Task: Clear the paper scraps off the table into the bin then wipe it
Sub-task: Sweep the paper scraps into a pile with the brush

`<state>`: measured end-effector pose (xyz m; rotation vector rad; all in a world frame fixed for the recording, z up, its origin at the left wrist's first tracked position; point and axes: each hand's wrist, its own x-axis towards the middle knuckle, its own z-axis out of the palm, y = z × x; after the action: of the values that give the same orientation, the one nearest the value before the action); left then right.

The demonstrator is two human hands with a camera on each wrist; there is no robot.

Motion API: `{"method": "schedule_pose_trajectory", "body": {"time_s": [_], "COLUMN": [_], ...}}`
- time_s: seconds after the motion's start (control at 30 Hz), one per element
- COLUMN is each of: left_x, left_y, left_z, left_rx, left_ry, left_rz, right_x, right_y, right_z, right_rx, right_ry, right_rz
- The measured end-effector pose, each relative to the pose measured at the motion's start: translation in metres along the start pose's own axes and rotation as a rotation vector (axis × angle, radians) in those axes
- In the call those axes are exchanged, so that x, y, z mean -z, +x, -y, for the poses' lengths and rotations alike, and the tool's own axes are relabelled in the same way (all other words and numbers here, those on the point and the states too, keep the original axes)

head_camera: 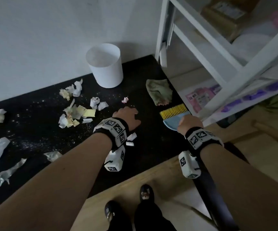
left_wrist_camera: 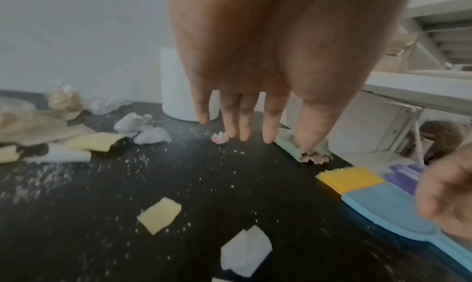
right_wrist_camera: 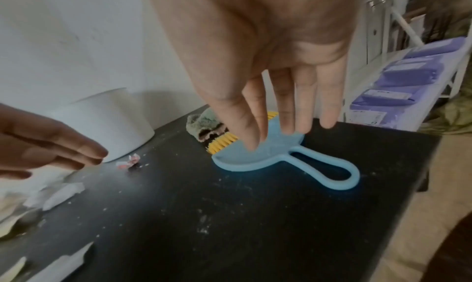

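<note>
Crumpled white and yellow paper scraps [head_camera: 78,112] litter the left and middle of the black table [head_camera: 151,147], which is also dusted with white crumbs. A white bin [head_camera: 105,65] stands on the table at the back by the wall. My left hand [head_camera: 126,114] hovers open over the table, its straight fingers [left_wrist_camera: 242,128] pointing toward a small pink scrap [left_wrist_camera: 219,137]. My right hand [head_camera: 189,122] is open, with its fingertips [right_wrist_camera: 251,145] down at the head of a blue brush [right_wrist_camera: 255,157] that has yellow bristles. A green cloth [head_camera: 160,91] lies crumpled beyond the brush.
A white shelf frame [head_camera: 218,55] stands close to the table's right end, with purple packs [head_camera: 251,95] on its low shelf. The table's near edge runs diagonally over a wooden floor [head_camera: 160,177], where my feet [head_camera: 145,192] stand. More scraps [head_camera: 0,149] lie far left.
</note>
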<state>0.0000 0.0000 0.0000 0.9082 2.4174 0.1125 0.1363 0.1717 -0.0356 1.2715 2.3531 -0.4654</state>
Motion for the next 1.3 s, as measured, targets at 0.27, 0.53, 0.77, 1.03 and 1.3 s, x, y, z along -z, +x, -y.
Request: {"method": "schedule_pose_trajectory", "body": {"time_s": [0.27, 0.53, 0.77, 1.03, 1.3], "left_x": [-0.006, 0.004, 0.028, 0.059, 0.073], "left_y": [0.006, 0.001, -0.015, -0.047, -0.060], "left_z": [0.014, 0.027, 0.031, 0.043, 0.075], "left_rx": [0.067, 0.097, 0.075, 0.019, 0.006], "left_ry": [-0.036, -0.046, -0.048, -0.042, -0.087], "left_rz": [0.031, 0.002, -0.021, -0.101, -0.154], "right_x": [-0.019, -0.015, 0.024, 0.057, 0.063], "right_y": [0.006, -0.003, -0.022, -0.064, -0.090], "right_z": [0.004, 0.013, 0.029, 0.051, 0.080], "right_rx": [-0.077, -0.162, -0.118, -0.060, 0.016], "right_ry": [0.001, 0.088, 0.247, 0.047, 0.055], "right_rz": [-0.012, -0.019, -0.148, -0.225, -0.354]}}
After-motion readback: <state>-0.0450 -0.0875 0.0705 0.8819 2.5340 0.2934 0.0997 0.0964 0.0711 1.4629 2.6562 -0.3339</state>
